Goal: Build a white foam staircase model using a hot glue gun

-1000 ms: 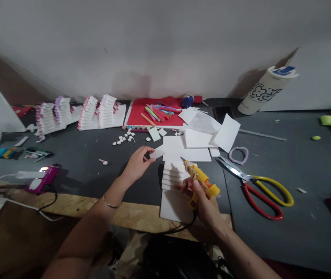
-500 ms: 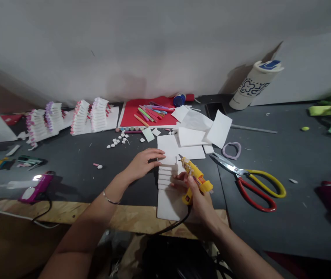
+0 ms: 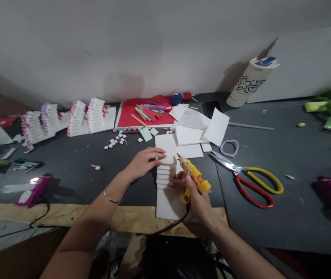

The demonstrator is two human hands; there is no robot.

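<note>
My left hand (image 3: 143,162) lies flat with its fingers pressing a small white foam piece (image 3: 167,159) onto the top of a stepped stack of white foam strips (image 3: 165,176). That stack sits on a white foam board (image 3: 168,204) at the table's front edge. A yellow hot glue gun (image 3: 193,178) is gripped in my right hand (image 3: 194,193), its nozzle pointing up and left at the stack. A black cord runs from the gun down off the table.
Large scissors (image 3: 246,179) with red and yellow handles lie right of the gun. White foam sheets (image 3: 191,135), a red sheet with markers (image 3: 146,112), finished stepped pieces (image 3: 86,116), small white beads (image 3: 115,141), a purple glue gun (image 3: 33,190) and a patterned tumbler (image 3: 249,83) surround the work.
My left hand brought the small white piece down from the air onto the top of the stack and now presses it flat. The glue gun stays beside the stack.
</note>
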